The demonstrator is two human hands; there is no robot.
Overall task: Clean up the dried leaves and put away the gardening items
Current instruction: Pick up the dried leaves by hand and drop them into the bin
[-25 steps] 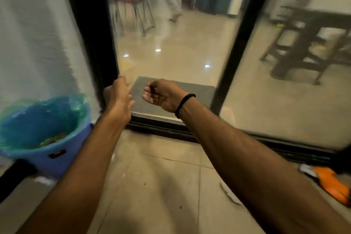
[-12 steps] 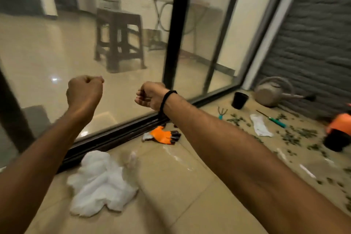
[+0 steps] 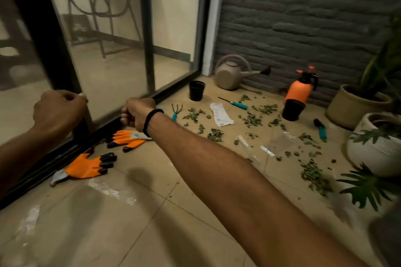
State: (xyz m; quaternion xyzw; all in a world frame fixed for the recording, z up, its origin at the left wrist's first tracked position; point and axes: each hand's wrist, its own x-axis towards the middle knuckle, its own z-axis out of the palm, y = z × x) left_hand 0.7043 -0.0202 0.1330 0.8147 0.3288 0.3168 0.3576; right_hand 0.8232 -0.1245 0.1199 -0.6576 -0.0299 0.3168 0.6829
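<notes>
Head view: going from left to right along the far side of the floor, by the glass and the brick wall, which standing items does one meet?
black pot → watering can → orange sprayer → tan planter. The second black pot overlaps the sprayer, so it is left out.

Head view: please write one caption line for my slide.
Left hand and right hand, curled, before a glass door; orange gloves, a hand rake and dried leaves lie on the floor.

One wide-angle head-worn camera looks forward and down at the tiled floor (image 3: 152, 212), near at the frame's bottom, with glass door (image 3: 112, 50) upper left and brick wall (image 3: 293, 17) upper right.
</notes>
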